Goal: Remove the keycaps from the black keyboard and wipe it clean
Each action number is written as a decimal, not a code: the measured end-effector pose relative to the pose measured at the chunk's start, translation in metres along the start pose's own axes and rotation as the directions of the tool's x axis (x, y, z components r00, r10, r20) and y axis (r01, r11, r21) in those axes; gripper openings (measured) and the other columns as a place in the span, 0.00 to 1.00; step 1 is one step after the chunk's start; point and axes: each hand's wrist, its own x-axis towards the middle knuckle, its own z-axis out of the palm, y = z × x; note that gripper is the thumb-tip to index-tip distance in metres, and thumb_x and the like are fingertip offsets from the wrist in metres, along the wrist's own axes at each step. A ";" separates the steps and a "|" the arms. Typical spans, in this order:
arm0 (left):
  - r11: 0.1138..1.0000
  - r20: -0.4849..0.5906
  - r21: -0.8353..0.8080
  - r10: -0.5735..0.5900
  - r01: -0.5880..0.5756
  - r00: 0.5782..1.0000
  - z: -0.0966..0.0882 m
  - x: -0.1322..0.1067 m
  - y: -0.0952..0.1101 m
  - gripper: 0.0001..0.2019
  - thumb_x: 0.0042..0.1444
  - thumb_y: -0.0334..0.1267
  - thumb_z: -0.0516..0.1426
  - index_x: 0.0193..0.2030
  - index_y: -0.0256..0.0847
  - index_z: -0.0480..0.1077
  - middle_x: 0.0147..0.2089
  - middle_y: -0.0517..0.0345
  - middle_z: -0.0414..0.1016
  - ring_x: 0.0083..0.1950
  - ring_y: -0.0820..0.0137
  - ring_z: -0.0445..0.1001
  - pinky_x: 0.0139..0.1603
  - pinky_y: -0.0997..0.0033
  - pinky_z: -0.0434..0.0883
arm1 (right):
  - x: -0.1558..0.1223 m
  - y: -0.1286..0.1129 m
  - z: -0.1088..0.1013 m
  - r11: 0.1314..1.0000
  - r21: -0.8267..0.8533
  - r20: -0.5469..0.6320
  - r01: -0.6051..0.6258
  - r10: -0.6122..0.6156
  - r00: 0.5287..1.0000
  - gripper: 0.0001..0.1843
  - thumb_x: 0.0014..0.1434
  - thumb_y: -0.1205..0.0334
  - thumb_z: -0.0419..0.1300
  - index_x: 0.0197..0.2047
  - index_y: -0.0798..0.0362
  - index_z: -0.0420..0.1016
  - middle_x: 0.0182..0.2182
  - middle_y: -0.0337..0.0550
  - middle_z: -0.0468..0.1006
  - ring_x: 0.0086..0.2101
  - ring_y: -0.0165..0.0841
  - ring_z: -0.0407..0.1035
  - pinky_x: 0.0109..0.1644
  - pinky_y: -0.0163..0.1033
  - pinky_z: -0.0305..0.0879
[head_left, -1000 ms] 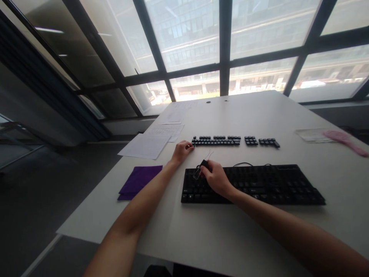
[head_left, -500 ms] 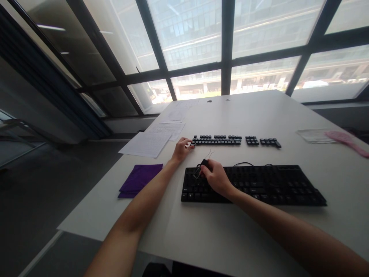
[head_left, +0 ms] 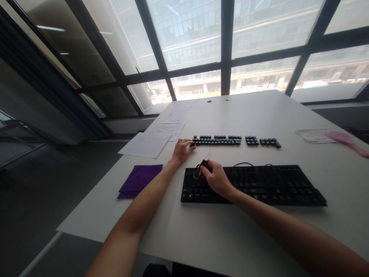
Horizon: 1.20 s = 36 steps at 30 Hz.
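Left hand: the left hand [head_left: 181, 151] is at the centre of the frame, its fingers narrow around a small dark keycap [head_left: 192, 145]; I cannot tell if they grip it or only touch it
Right hand: the right hand [head_left: 216, 179] is over the left part of the keyboard [head_left: 276, 184], its fingers closed on a wire tool [head_left: 204, 164] with black middle and thin wires at both ends
Keyboard: black, lying across the lower right of the frame on the white tabletop [head_left: 248, 115]
Loose keycaps: the loose keycaps [head_left: 216, 142] stand in rows from the centre toward the right, behind the keyboard
Left side: a folded purple cloth [head_left: 140, 180] near the left forearm, printed papers [head_left: 146, 144] behind it
Right edge: a pink item [head_left: 344, 141]
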 end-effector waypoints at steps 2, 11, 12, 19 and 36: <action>1.000 0.003 0.010 -0.007 0.007 1.000 0.000 0.000 0.000 0.12 0.58 0.41 0.63 0.49 0.44 0.77 0.51 0.53 0.77 0.54 0.57 0.68 0.58 0.56 0.66 | 0.000 0.000 0.000 1.000 0.002 -0.003 0.001 -0.001 1.000 0.09 0.62 0.61 0.56 0.31 0.53 0.72 0.26 0.42 0.78 0.29 0.35 0.72 0.35 0.38 0.65; 1.000 -0.003 0.002 -0.002 0.002 1.000 0.000 -0.001 0.000 0.14 0.55 0.39 0.65 0.49 0.44 0.77 0.49 0.52 0.75 0.53 0.57 0.67 0.59 0.56 0.67 | 0.000 0.000 0.001 1.000 0.016 -0.001 -0.003 0.003 1.000 0.09 0.62 0.60 0.57 0.31 0.53 0.72 0.26 0.42 0.79 0.28 0.35 0.72 0.35 0.38 0.65; 1.000 -0.006 0.000 -0.001 0.001 1.000 0.000 -0.001 0.000 0.14 0.55 0.39 0.65 0.49 0.44 0.77 0.49 0.52 0.75 0.53 0.57 0.67 0.59 0.56 0.67 | 0.000 0.000 0.001 1.000 0.014 -0.001 -0.002 0.002 1.000 0.09 0.62 0.60 0.57 0.31 0.53 0.72 0.26 0.42 0.79 0.28 0.35 0.72 0.35 0.38 0.65; 1.000 -0.028 0.019 -0.005 0.006 1.000 -0.004 -0.002 0.004 0.14 0.57 0.39 0.63 0.51 0.44 0.76 0.49 0.50 0.74 0.54 0.56 0.67 0.59 0.55 0.66 | -0.001 -0.001 0.000 1.000 0.016 -0.003 -0.004 0.004 1.000 0.09 0.62 0.60 0.57 0.31 0.53 0.72 0.26 0.42 0.79 0.28 0.35 0.72 0.35 0.38 0.65; 1.000 -0.065 0.009 -0.019 0.019 0.998 -0.004 -0.004 0.001 0.05 0.59 0.35 0.61 0.40 0.45 0.80 0.41 0.54 0.75 0.48 0.60 0.68 0.55 0.58 0.69 | -0.001 0.000 0.001 1.000 0.013 -0.005 0.007 -0.007 1.000 0.09 0.62 0.60 0.57 0.31 0.53 0.71 0.26 0.42 0.78 0.28 0.35 0.72 0.34 0.37 0.65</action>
